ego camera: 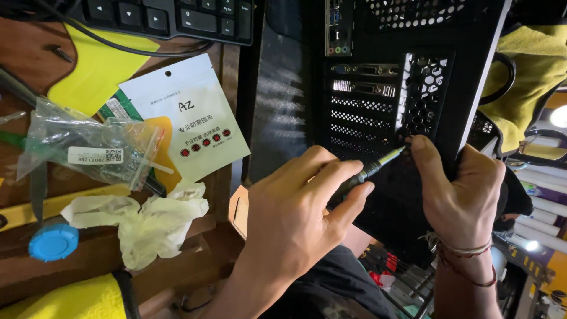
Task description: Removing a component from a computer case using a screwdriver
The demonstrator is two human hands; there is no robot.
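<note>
Black perforated steel is most of what's here: the back panel of a computer case (413,106), standing on edge at the side of a wooden counter (23,47). The left hand (301,207) has its fingers closed round a slim screwdriver (369,171), dark grip with a bright metal shaft, tip up at the slot-cover column. The right hand (458,189) wraps the case edge, thumb and forefinger pinched at the tip, likely on a small screw, too tiny to tell for sure. That driver looks light, stiff and a bit slick, so I'd say it's best held low on the grip. The case looks heavy and rigid with sharp sheet edges. On the counter lie crumpled pale gloves (147,218), a glossy white pouch (189,112), a crinkly clear bag (88,147), a blue cap (53,241)
</note>
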